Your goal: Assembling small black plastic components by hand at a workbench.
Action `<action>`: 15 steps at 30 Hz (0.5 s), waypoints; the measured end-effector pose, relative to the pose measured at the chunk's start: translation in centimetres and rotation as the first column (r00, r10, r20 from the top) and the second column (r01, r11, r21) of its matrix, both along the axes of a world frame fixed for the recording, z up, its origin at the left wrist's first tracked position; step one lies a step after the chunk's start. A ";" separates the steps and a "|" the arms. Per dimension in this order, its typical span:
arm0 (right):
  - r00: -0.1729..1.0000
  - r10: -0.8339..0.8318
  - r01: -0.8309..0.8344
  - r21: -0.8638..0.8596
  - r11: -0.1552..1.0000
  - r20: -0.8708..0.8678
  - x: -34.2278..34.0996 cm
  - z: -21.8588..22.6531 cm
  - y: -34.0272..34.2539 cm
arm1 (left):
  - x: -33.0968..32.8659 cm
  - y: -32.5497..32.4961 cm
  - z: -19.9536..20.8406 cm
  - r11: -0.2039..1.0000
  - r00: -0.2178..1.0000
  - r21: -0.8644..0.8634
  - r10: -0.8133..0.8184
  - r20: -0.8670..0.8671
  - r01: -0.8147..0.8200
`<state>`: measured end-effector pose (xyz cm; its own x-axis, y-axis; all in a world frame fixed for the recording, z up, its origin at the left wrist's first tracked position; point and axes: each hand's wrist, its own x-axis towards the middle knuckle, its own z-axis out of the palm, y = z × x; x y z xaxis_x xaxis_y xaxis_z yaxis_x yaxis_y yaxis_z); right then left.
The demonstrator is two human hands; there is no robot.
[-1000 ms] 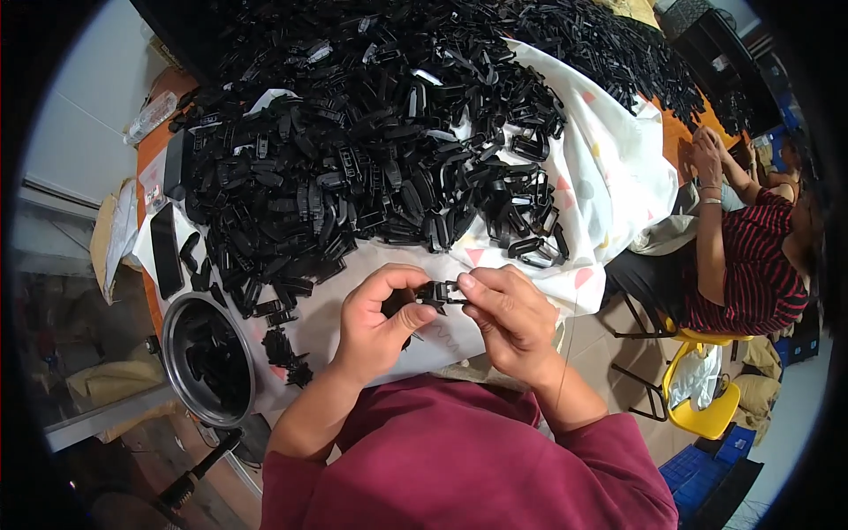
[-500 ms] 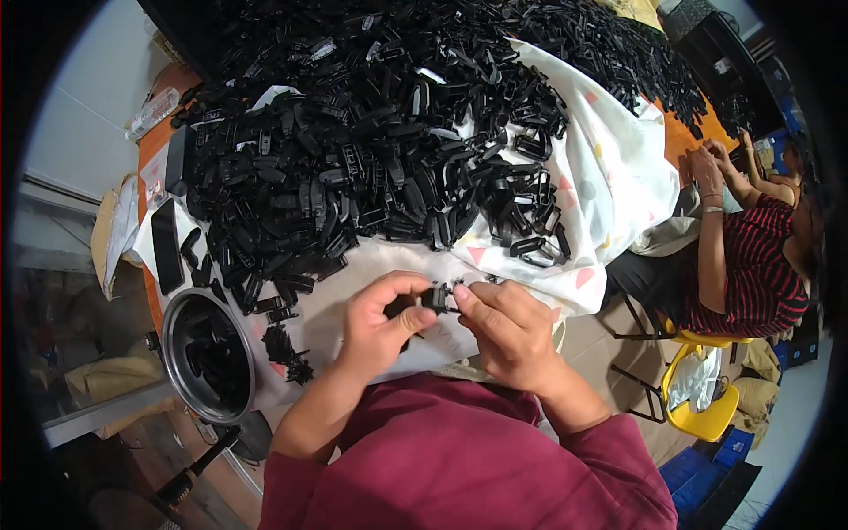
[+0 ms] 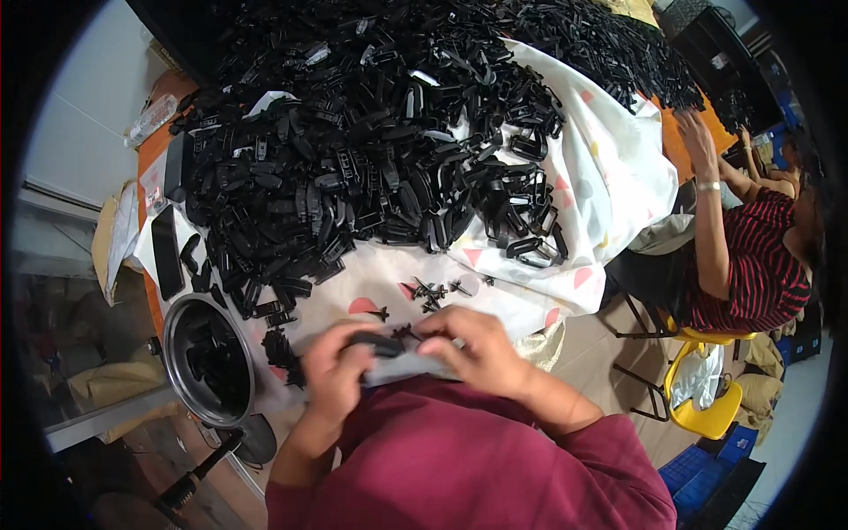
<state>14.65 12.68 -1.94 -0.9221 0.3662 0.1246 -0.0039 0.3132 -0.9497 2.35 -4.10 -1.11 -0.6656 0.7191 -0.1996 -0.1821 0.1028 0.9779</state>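
My left hand (image 3: 336,369) is closed around an elongated black plastic part (image 3: 380,344), low over the table's near edge; its fingers are somewhat blurred. Just to the right, my right hand (image 3: 477,352) has thumb and fingers drawn together at a small dark piece (image 3: 405,333), too small to make out fully. On the cloth beyond my hands lie several small black branched pieces (image 3: 429,293). A heap of black plastic parts (image 3: 353,168) covers much of the table. Beside my left hand sits a cluster of small black pieces (image 3: 279,349).
A metal bowl (image 3: 170,329) holding black parts stands at the left, with a black phone-like slab (image 3: 165,249) above it. A patterned white cloth (image 3: 609,185) drapes down the right side. A co-worker in a striped shirt (image 3: 751,256) sits at right, near a yellow chair (image 3: 711,415).
Both hands have come down toward me, the left one also leftward with the black part. Small black pieces on the cloth are now uncovered. The co-worker's arm has reached farther forward.
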 end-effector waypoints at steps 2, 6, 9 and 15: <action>0.973 -0.208 0.201 0.086 0.976 0.095 0.9 -0.4 2.5 | -3.4 -5.1 -1.7 0.917 0.607 0.033 0.290 -0.740 -0.398; 0.855 -0.512 0.302 0.722 0.623 0.084 2.4 -1.5 8.6 | -7.6 -10.1 1.0 0.584 0.317 -0.192 0.119 -0.941 -0.789; 0.819 -0.534 0.181 0.788 0.588 0.210 1.3 -1.5 9.1 | -8.3 -11.2 -0.2 0.446 0.216 -0.276 -0.180 -0.960 -0.852; 0.856 -0.515 0.343 0.689 0.638 0.051 -0.4 -2.9 8.6 | -9.3 -2.2 0.9 0.613 -0.062 -0.105 -0.245 -0.967 -0.783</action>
<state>14.23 21.31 -4.82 -0.7117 0.6371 0.2959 0.4717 0.7456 -0.4708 -6.95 -6.32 -0.23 -0.6454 0.4540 0.6143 0.5356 0.8424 -0.0599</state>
